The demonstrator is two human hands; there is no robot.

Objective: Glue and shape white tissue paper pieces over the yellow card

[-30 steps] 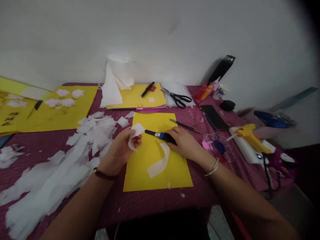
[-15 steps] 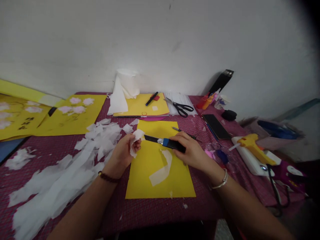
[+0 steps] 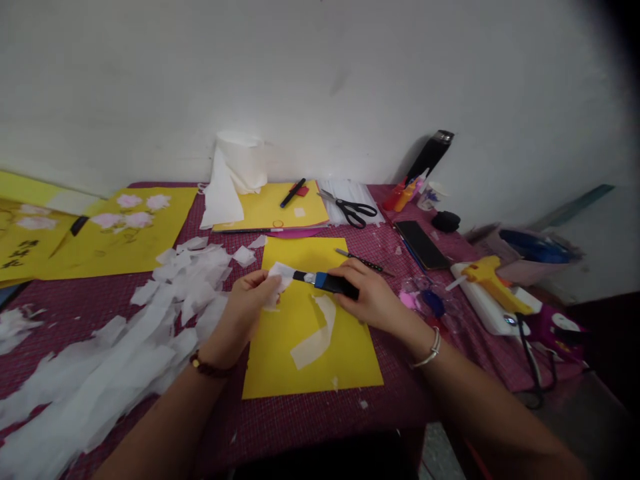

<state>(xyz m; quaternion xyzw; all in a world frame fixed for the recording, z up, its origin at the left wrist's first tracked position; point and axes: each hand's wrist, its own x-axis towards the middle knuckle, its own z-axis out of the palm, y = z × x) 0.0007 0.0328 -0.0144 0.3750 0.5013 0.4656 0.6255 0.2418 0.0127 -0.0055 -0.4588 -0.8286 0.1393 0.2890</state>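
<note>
My left hand pinches a small piece of white tissue paper over the left edge of a yellow paper sheet. My right hand grips a black and blue flat brush, whose tip touches the tissue piece. A curved white tissue strip lies on the yellow sheet below both hands.
Several white tissue scraps cover the red cloth at left. Yellow sheets with pink flowers lie far left. Behind are a tissue roll, scissors, a phone, paint bottles and a yellow glue gun at right.
My right hand lifted the brush from the yellow sheet and brought its tip left to the tissue piece in my left hand. The camera view shifted slightly.
</note>
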